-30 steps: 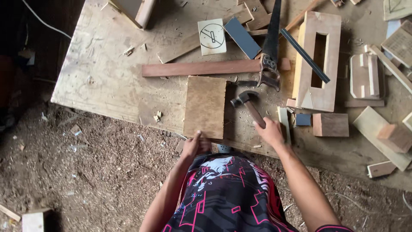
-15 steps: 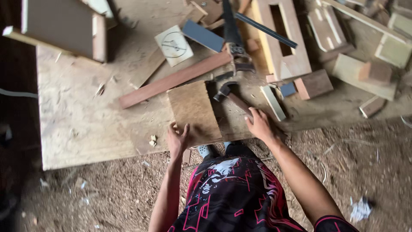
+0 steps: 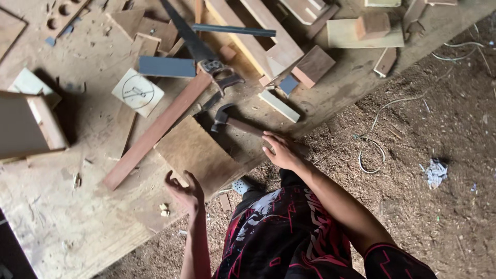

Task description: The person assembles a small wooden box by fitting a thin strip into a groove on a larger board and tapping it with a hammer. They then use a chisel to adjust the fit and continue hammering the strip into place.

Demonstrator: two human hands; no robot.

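Hands have shifted: your left hand (image 3: 185, 190) has come off the square wooden panel (image 3: 199, 153), fingers spread and holding nothing, just at the panel's 7 o'clock corner. Your right hand (image 3: 279, 151) now lies loosely open over the hammer (image 3: 235, 122) handle rather than gripping it. Panel sits flat on the bench (image 3: 77, 227), the long reddish strip (image 3: 157, 132) at its 10 o'clock edge.

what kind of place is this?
Likely a rough woodworking shop: a hammer and handsaw lie on a plywood work board among wood offcuts, and sawdust covers the ground.
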